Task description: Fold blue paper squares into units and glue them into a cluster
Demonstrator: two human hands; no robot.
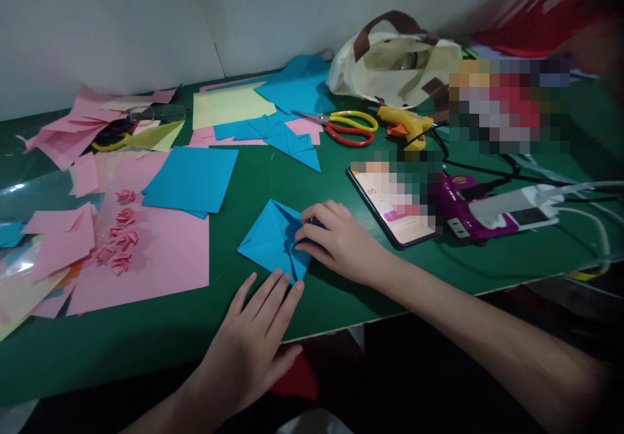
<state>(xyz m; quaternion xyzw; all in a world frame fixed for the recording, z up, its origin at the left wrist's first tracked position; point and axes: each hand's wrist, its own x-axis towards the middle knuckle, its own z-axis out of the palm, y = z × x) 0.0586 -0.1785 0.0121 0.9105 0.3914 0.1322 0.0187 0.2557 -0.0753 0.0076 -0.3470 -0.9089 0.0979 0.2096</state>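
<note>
A partly folded square of blue paper (266, 236) lies on the green table near its front edge, turned corner-on to me. My right hand (331, 236) pinches a flap at its right side, lifting and curling that flap. My left hand (266, 323) is spread flat, its fingertips touching the paper's near corner. To the left sits a stack of blue paper squares (192, 180) on a large pink sheet (170, 258). Several small pink paper roses (121, 236) rest on that same sheet.
Red-and-yellow-handled scissors (348, 128) and a yellow glue gun (404, 122) lie at the back. A phone (390, 206) and a purple power strip (458, 210) with cables stand right. Behind are a cream bag (385, 76) and folded blue pieces (292, 145). Pink scraps (82, 128) pile up left.
</note>
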